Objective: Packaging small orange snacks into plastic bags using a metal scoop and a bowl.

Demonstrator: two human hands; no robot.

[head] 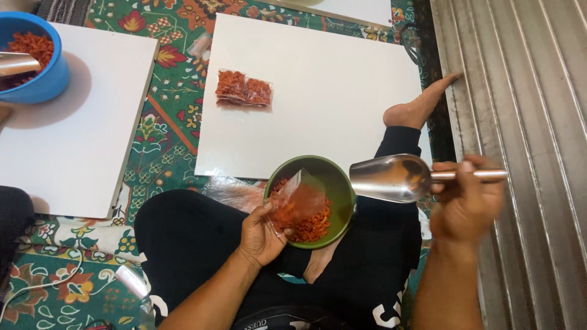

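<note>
My left hand (260, 234) grips a small clear plastic bag (298, 201) partly filled with orange-red snack pieces, held over a green bowl (340, 183) that rests on my lap. The bowl holds more of the same orange pieces. My right hand (466, 205) is closed on the handle of a shiny metal scoop (388, 177), which hovers at the bowl's right rim with its mouth pointing left. Two filled small bags (244, 89) lie side by side on the white board (330, 104) in front of me.
A second white board (79, 134) lies to the left with a blue bowl (46, 79) of orange pieces and another metal scoop (17, 63) at its rim. My bare foot (419, 104) rests by the board. A corrugated metal shutter (526, 122) runs along the right. A patterned mat (171, 122) covers the floor.
</note>
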